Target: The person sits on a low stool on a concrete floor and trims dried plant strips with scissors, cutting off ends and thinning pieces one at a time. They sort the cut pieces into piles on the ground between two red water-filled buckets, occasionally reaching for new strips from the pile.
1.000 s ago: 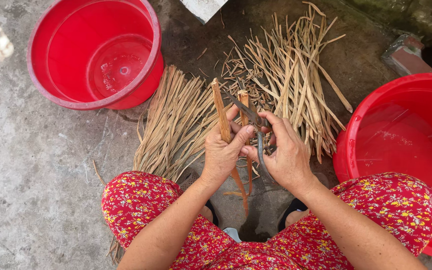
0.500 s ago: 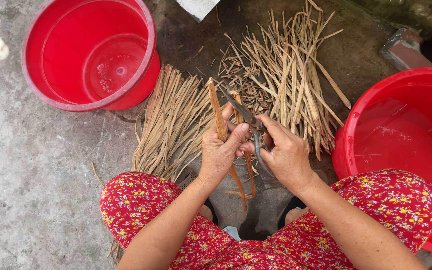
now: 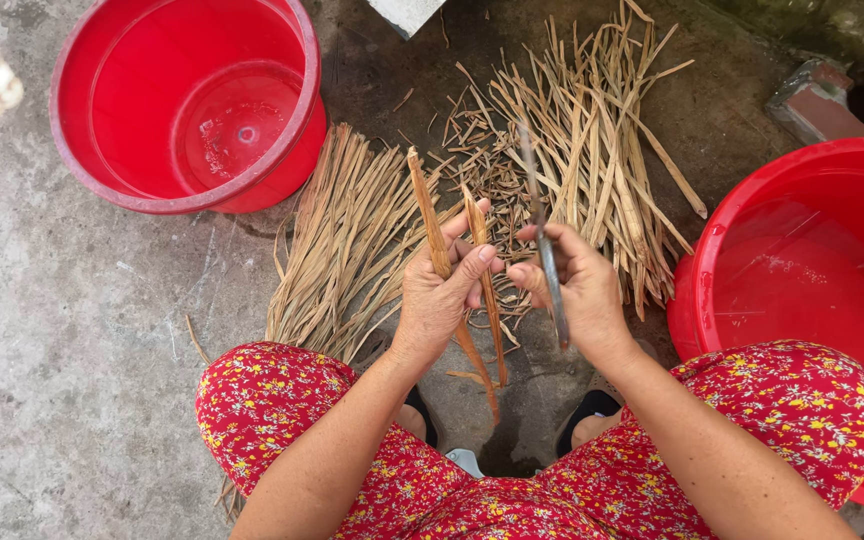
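My left hand (image 3: 442, 290) grips two long brown plant strips (image 3: 430, 205) that stand up past the fingers and hang down below the palm. My right hand (image 3: 577, 285) holds a thin grey metal blade (image 3: 544, 240), its tip pointing away from me. The two hands are close together, fingertips almost touching, above the ground between my knees. Behind the left hand lies a bundle of flat tan strips (image 3: 337, 240). Behind the right hand spreads a loose heap of pale dry stalks (image 3: 592, 140).
An empty red bucket (image 3: 82, 140) stands at the upper left on concrete. A second red tub (image 3: 812, 280) with a little water sits at the right, beside my knee. A brick (image 3: 817, 95) lies at the upper right. My red flowered trousers (image 3: 272, 400) fill the bottom.
My right hand has drawn away from the strips to the right and turned the blade upright. The left hand still holds the strips, now split further apart.
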`<act>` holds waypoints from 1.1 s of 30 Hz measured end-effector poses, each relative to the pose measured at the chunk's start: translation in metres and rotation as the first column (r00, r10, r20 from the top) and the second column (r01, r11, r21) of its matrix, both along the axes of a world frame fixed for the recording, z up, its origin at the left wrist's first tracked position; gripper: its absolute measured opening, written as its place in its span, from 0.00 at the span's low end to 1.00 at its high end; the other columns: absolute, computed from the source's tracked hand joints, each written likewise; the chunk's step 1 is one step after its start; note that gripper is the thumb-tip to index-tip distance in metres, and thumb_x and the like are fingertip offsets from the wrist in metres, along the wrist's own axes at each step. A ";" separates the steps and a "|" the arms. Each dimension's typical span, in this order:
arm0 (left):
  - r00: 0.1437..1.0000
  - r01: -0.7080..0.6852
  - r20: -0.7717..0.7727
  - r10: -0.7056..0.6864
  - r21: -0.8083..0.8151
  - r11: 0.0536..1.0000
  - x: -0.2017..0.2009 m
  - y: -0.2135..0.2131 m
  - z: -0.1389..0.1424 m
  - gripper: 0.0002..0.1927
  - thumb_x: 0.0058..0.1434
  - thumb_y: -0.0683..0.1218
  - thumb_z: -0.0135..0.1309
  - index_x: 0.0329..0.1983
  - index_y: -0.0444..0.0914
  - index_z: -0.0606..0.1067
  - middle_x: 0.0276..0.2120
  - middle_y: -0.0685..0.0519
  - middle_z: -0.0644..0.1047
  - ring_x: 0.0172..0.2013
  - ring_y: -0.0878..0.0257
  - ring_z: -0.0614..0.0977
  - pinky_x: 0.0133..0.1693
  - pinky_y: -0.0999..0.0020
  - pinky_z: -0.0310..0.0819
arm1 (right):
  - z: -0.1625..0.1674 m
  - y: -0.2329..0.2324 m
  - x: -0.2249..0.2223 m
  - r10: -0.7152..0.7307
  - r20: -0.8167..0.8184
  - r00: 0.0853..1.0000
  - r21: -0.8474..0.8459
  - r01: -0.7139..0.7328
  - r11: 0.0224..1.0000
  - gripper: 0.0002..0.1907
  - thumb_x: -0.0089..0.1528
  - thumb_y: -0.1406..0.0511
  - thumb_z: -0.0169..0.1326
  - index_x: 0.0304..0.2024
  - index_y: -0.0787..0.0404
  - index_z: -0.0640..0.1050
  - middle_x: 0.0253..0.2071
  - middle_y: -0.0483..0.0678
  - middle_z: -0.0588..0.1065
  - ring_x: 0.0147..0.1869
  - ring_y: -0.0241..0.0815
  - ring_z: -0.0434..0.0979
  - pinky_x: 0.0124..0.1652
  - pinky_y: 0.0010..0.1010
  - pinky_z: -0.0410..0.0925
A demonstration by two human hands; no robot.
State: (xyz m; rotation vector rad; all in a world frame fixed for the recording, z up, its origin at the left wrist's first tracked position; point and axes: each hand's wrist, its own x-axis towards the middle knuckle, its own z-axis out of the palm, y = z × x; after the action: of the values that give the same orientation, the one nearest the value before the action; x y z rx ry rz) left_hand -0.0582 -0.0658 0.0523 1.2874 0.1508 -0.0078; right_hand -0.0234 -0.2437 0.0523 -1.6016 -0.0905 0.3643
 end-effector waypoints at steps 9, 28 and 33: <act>0.999 0.046 -0.002 -0.047 -0.128 0.991 0.000 -0.003 -0.007 0.25 0.71 0.46 0.53 0.70 0.37 0.69 0.35 0.58 0.79 0.24 0.78 0.69 0.26 0.84 0.64 | -0.019 0.011 -0.014 0.118 -0.085 0.989 0.031 -0.116 0.993 0.25 0.59 0.72 0.63 0.57 0.60 0.72 0.43 0.44 0.78 0.44 0.32 0.78 0.41 0.25 0.72; 0.980 0.133 0.055 -0.193 0.541 0.830 -0.011 -0.038 -0.021 0.17 0.72 0.48 0.51 0.60 0.38 0.75 0.41 0.47 0.77 0.41 0.58 0.82 0.44 0.65 0.77 | 0.014 -0.012 0.012 -0.151 0.062 0.987 0.356 0.120 0.927 0.23 0.62 0.76 0.60 0.56 0.59 0.69 0.40 0.44 0.75 0.44 0.33 0.79 0.42 0.26 0.77; 0.937 0.346 -0.132 -0.323 0.471 0.812 -0.002 -0.032 -0.020 0.24 0.63 0.49 0.62 0.59 0.35 0.73 0.42 0.49 0.76 0.43 0.61 0.81 0.45 0.66 0.77 | 0.011 -0.017 0.015 -0.149 0.034 0.988 0.340 0.129 0.932 0.22 0.63 0.76 0.60 0.57 0.60 0.70 0.39 0.44 0.75 0.40 0.32 0.75 0.39 0.23 0.72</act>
State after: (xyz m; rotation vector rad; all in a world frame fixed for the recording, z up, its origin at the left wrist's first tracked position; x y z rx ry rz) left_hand -0.0606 -0.0979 0.0324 1.8119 -0.0446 -0.3229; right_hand -0.0080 -0.2610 0.0632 -1.2701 -0.0795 0.1783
